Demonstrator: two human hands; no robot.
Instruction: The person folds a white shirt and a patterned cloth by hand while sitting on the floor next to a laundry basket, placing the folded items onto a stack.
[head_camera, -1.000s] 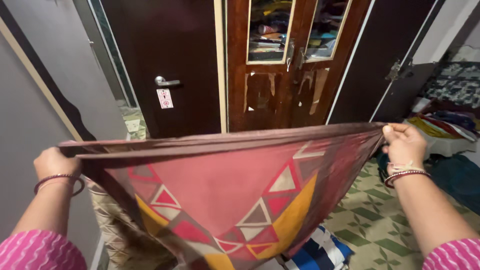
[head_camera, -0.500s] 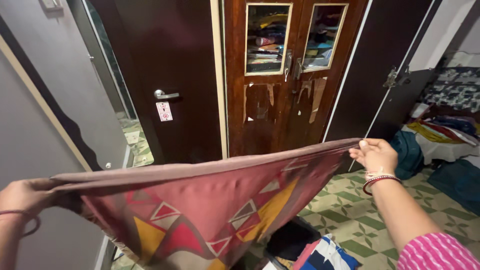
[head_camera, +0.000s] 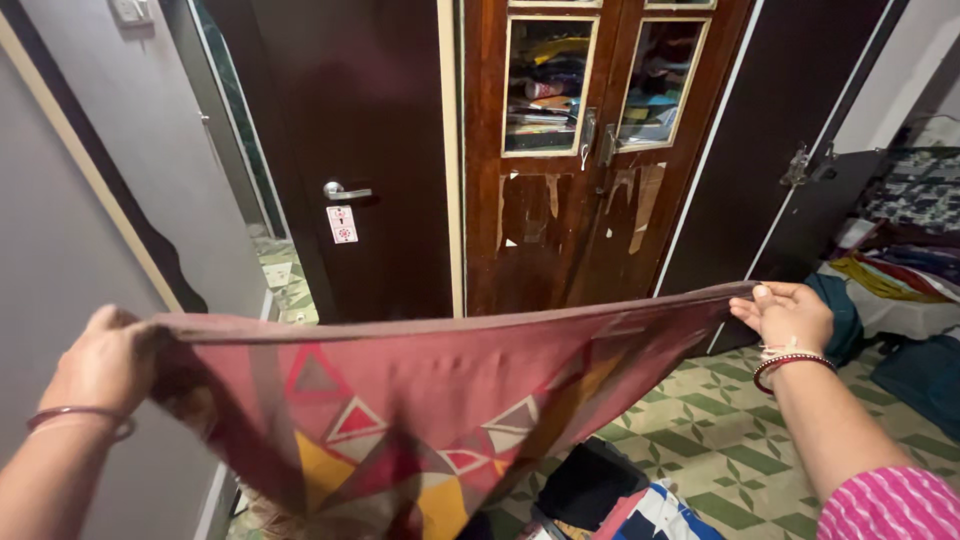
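A maroon-red cloth (head_camera: 420, 400) with triangle patterns in yellow, pink and grey hangs stretched between my two hands. My left hand (head_camera: 100, 365), with a bangle on its wrist, grips the cloth's top edge at the left. At the right, my right hand (head_camera: 790, 315) pinches the other end of that edge; red bangles circle its wrist. The cloth sags downward in the middle and hides the floor below it.
A wooden cupboard (head_camera: 570, 240) with two glass panes stands straight ahead, a dark door (head_camera: 370, 150) with a lever handle to its left. Folded clothes (head_camera: 640, 505) lie on the green patterned floor (head_camera: 740, 450). More fabrics are heaped at right (head_camera: 900, 270). A grey wall (head_camera: 60, 250) is on the left.
The cloth dropped lower half a second ago and has since come up a little. My left hand rose back into full view. My right hand shifted slightly right.
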